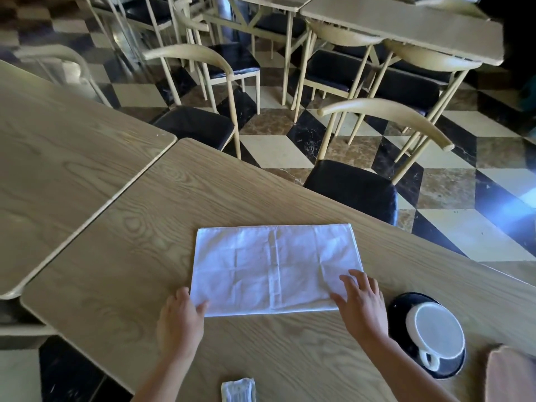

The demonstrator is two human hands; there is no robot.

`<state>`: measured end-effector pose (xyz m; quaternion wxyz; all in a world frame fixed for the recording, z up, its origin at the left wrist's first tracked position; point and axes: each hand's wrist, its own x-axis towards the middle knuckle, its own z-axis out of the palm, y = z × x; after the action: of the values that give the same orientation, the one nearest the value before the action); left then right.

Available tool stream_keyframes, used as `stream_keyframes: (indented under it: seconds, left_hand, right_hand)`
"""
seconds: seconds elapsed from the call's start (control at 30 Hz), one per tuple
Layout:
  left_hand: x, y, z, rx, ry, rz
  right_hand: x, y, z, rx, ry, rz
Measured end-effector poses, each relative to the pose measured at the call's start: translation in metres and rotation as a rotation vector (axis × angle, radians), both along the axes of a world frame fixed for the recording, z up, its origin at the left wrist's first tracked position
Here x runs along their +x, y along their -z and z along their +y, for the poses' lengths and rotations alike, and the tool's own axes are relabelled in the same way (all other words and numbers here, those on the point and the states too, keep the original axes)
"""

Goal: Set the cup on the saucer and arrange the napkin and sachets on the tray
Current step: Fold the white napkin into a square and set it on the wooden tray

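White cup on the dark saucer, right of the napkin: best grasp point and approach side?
Probably the handle loop on the cup, approached from the near edge of the table. The handle points toward the person and overhangs the saucer; the wide open bowl looks harder to pinch. The right hand is closest.

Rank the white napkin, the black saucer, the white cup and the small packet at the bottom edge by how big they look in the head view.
1. White napkin, largest by far.
2. Black saucer.
3. White cup, sitting on the saucer.
4. Small packet, smallest as seen, but the frame cuts it off, so its full size is unsure.
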<state>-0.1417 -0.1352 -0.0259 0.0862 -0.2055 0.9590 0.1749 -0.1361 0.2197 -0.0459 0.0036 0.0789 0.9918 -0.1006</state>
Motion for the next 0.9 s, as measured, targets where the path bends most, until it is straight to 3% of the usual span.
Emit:
stream_keyframes:
  seconds: [0.23, 0.4, 0.47, 0.57, 0.63, 0.9]
  left_hand:
    - [-0.007, -0.003, 0.002, 0.021, -0.215, -0.147]
    - [-0.010, -0.001, 0.006, 0.130, -0.226, -0.043]
    - [-0.008, 0.000, 0.007, 0.263, -0.331, -0.016]
    - [-0.010, 0.000, 0.006, 0.723, -0.639, 0.051]
    - [-0.009, -0.004, 0.004, 0.907, -0.748, 0.119]
    - [0.003, -0.006, -0.015, 0.979, -0.791, 0.213]
  right_hand:
    - [0.006, -0.002, 0.005, -0.034, 0.007, 0.037]
    - [0.005, -0.002, 0.004, -0.065, 0.027, 0.020]
    - [0.004, -0.002, 0.005, -0.067, 0.023, 0.008]
    - [0.003, -0.004, 0.007, -0.077, 0.035, -0.016]
    - [0.004, -0.004, 0.007, -0.083, 0.030, -0.022]
    - [0.013, -0.010, 0.008, -0.057, -0.015, -0.083]
